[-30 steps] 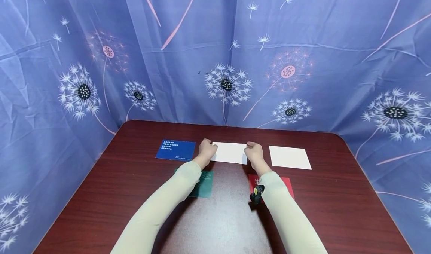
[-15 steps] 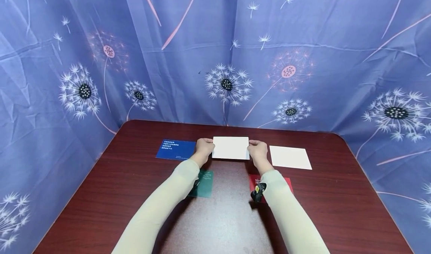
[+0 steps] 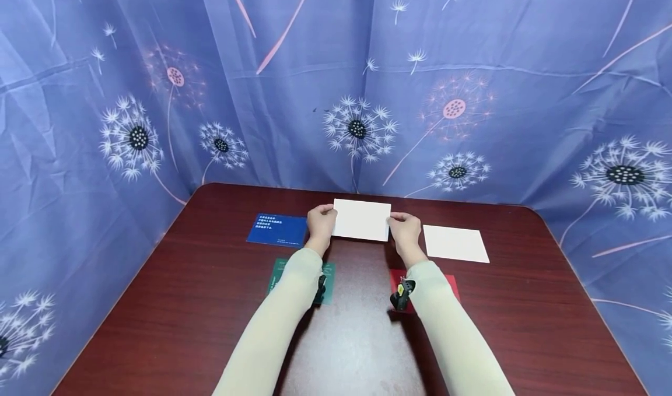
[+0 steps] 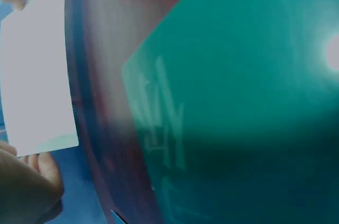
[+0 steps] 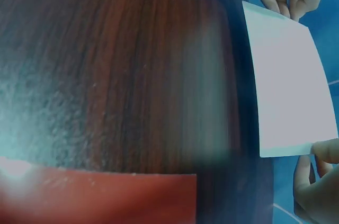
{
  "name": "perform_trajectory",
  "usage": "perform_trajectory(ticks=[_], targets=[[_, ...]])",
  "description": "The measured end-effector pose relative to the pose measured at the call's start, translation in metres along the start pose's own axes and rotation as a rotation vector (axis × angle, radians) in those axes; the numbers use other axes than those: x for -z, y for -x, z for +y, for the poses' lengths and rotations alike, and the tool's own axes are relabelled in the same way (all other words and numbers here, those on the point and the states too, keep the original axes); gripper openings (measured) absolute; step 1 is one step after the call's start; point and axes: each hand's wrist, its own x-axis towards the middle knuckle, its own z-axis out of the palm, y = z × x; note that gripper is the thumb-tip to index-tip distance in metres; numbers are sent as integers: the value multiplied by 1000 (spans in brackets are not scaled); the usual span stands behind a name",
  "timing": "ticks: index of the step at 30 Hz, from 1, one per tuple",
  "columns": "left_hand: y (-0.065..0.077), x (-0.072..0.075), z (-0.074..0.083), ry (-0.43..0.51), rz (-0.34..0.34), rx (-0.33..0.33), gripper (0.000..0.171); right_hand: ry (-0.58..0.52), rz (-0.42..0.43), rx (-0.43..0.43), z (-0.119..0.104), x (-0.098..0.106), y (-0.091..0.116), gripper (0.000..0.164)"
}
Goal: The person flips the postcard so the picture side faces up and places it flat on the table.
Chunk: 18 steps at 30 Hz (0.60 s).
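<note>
Both hands pinch a white card [image 3: 362, 220] by its two short sides, above the far part of the table. My left hand [image 3: 321, 227] grips the left edge, my right hand [image 3: 406, 232] the right edge. In the left wrist view the card [image 4: 37, 75] stands off the tabletop, its blank face showing. The right wrist view shows the thumb of the right hand [image 5: 320, 187] against the edge of the card [image 5: 291, 83]. A blue card [image 3: 277, 230] with white print lies just left of my left hand. Another white card [image 3: 455, 244] lies right of my right hand.
A green card [image 3: 326, 285] lies beneath my left forearm, partly covered by it. Under my right forearm is a red card [image 3: 450, 285], also partly hidden. The dark wooden table [image 3: 173, 302] meets a blue dandelion-print curtain [image 3: 294, 122] behind and at the sides.
The middle white card has risen from the table and tilted up toward me, lifted by both hands. The other cards stay on the table. The head view has shifted slightly.
</note>
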Motion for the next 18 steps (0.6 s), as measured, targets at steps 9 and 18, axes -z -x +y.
perform_trajectory(ticks=[9, 18], targets=[[-4, -7, -18, 23, 142, -369, 17, -148, 93, 111, -2, -4, -3, 14], [3, 5, -8, 74, -30, -272, 25, -354, 14, 143, 2, -3, -8, 20]])
